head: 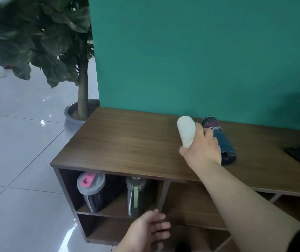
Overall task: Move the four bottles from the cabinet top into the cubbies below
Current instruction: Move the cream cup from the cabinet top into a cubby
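While upright on cabinet top (127,142), cream bottle (186,130), right hand (203,148) fingers (199,129) wrapped around

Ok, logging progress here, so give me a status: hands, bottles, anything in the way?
Right hand closing on white bottle on cabinet top. Left hand open, low. Blue bottle alongside; two bottles already in the upper-left cubby.

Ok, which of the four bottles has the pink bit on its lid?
The leftmost bottle, in the upper left cubby. Its grey lid carries a pink flip cap; the dark bottle beside it, the cream one and the blue one have none.
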